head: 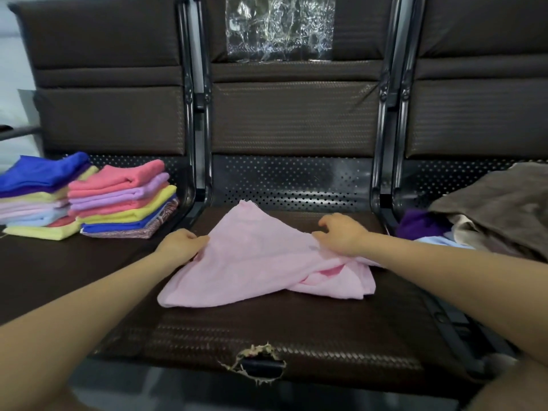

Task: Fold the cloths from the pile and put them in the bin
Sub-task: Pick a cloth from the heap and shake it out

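- On the middle seat of the dark brown padded bench (281, 330), a pale pink soft cloth (261, 262) lies rumpled and partly spread, one corner pointing to the far side and its right end bunched into loose folds.
- At the cloth's left edge, the left hand (181, 244) has its fingers curled round the fabric, gripping it.
- Over on the cloth's right part, the right hand (341, 235) pinches a raised bit of the fabric between thumb and fingers, the other fingers loosely bent above it.
- Both bare forearms reach in from the near side, one along each side of the cloth.
- To the left, on the next seat, two stacks of folded cloths stand just beside each other: the nearer-centre stack (124, 200) has a coral pink cloth on top, then lilac, coral, yellow, blue and a patterned one at the bottom; the farther-left stack (38, 197) is topped by a bright blue cloth over purple, yellow, pale pink and light blue layers.
- To the right, on the third seat, an unfolded heap (474, 226) shows a large brown cloth draped over the rest, a purple cloth (421, 223) poking out at its left and a bit of light blue at its near edge.
- Near the front edge of the middle seat, the covering is torn open in a ragged hole (258, 363).
- Up on the middle backrest, a crinkled sheet of clear plastic (278, 28) is stuck flat against the padding.
- Black metal frame bars (198, 114) run between the seats.
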A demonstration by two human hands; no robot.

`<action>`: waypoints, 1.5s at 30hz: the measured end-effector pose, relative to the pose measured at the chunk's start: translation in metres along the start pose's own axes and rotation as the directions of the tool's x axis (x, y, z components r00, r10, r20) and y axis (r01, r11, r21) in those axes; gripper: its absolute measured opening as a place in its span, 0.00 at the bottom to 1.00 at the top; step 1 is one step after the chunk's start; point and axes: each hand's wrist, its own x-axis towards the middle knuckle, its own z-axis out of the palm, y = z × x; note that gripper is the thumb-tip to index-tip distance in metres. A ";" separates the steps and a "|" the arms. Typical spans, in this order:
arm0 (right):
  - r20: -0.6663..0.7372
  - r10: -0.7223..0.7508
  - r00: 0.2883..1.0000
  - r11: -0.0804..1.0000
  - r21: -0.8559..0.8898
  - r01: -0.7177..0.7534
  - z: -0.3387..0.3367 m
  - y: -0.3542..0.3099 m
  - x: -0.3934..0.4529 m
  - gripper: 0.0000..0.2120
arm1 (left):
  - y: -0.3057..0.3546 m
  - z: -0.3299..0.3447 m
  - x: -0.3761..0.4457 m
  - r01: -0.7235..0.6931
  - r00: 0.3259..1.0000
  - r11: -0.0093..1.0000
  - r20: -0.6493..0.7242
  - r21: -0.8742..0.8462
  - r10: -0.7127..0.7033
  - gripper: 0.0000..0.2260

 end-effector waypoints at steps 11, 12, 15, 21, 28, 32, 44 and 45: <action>0.134 0.102 0.986 0.516 0.840 -0.168 0.035 -0.051 0.014 0.10 | 0.018 0.008 0.002 0.156 0.988 0.770 0.083 -0.619 -0.133 0.03; 0.063 0.131 0.989 0.502 0.856 -0.121 0.030 -0.051 0.014 0.10 | 0.019 0.004 0.003 0.116 0.992 0.730 0.046 -0.674 -0.116 0.02; -0.225 0.107 0.968 0.607 0.786 0.116 0.007 -0.050 0.013 0.13 | 0.017 -0.011 0.003 -0.161 0.980 0.845 -0.184 -0.510 0.076 0.06; -0.207 -0.198 0.958 0.411 0.870 0.273 -0.039 -0.058 -0.026 0.13 | 0.012 -0.018 -0.010 -0.664 0.747 0.746 0.092 0.045 0.659 0.03; 0.554 -0.174 0.814 0.984 0.076 0.159 -0.017 -0.036 -0.042 0.17 | 0.011 0.006 -0.020 -0.434 0.866 0.886 0.346 0.165 0.360 0.16; 0.323 -0.178 0.930 0.984 0.026 0.179 -0.011 -0.034 -0.029 0.17 | 0.000 0.005 -0.014 -0.221 0.950 0.962 0.259 0.161 0.175 0.17; 0.172 -0.055 0.984 0.981 0.190 0.022 0.020 -0.026 0.012 0.06 | 0.042 0.040 -0.003 -0.150 0.907 0.989 0.400 0.012 0.132 0.09; 0.169 -0.075 0.983 0.966 0.257 0.029 0.019 -0.031 0.011 0.05 | 0.045 0.042 -0.003 -0.139 0.900 0.990 0.415 -0.009 0.130 0.07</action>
